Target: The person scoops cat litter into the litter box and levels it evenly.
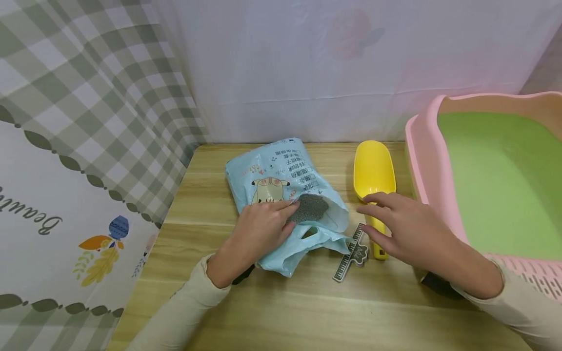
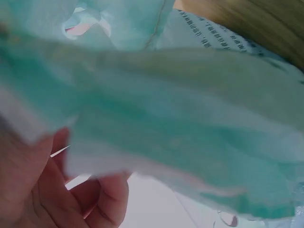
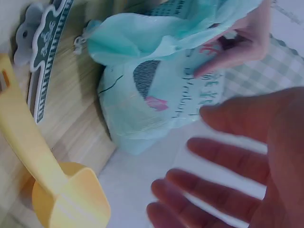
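A light blue printed plastic bag [image 1: 281, 170] lies on the wooden table, a patch of grey granules [image 1: 311, 208] showing near its crumpled, handled end. My left hand [image 1: 261, 226] grips the bag at that end, thumb and fingers on the plastic. In the left wrist view, loose plastic [image 2: 180, 128] covers part of the left hand [image 2: 71, 194]. Fingers spread, my right hand [image 1: 408, 224] hovers over the handle of a yellow scoop [image 1: 374, 168] and holds nothing. Between the bag and the scoop handle lies a ruler-like clip [image 1: 351, 256] with a dark decorated plate.
To the right stands a large pink litter box [image 1: 432, 161] with a green inside. A white curtain [image 1: 307, 73] hangs behind the table, and a checked cloth [image 1: 110, 87] hangs on the left. Bare wooden table [image 1: 307, 312] lies in front of the bag.
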A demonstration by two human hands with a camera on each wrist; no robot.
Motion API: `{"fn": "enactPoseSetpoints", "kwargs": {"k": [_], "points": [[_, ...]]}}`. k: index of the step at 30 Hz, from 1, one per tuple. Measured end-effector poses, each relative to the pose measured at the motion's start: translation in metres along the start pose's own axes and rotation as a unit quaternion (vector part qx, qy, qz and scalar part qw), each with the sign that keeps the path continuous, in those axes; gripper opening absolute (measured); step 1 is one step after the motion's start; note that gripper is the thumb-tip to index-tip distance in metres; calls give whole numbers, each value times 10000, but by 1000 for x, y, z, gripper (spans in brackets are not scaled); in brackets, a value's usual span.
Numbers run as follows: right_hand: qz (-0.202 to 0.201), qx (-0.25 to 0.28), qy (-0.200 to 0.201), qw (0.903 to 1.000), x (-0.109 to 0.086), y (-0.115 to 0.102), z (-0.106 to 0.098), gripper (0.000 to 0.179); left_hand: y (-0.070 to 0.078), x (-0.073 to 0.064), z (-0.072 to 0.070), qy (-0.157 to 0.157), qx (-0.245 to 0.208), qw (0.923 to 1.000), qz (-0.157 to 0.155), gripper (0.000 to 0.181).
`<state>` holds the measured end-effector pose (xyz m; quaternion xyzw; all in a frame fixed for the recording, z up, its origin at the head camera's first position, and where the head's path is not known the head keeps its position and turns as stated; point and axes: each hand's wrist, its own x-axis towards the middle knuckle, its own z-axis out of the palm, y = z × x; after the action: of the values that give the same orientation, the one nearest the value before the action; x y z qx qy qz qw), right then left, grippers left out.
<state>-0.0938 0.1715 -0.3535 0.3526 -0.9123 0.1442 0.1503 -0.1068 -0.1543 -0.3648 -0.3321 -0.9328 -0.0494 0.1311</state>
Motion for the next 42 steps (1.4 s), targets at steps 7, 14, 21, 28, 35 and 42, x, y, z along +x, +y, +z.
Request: {"fn": "enactPoseSetpoints", "kwargs": {"k": [7,14,21,28,35,42], "points": [[502,138,755,9958,-29,-12,8,38,0,1,-2,-120,64,9999,-83,40],[1203,283,605,9905,-45,-24,30,44,0,4,-5,-225,115,9995,-189,40],[1581,143,746,9845,-46,-18,56,49,0,2,-8,-261,36,9991,-340,40],[2087,254,689,9752,-46,-5,73,55,0,0,-5,-121,-60,9994,-331,39],[2651,662,209,9617,-47,6,81,62,1,1,-3,-73,-176,9992,-342,39],[3078,1311,-65,9423,-47,15,86,56,2,3,-1,-67,-235,9991,-346,39]]}}
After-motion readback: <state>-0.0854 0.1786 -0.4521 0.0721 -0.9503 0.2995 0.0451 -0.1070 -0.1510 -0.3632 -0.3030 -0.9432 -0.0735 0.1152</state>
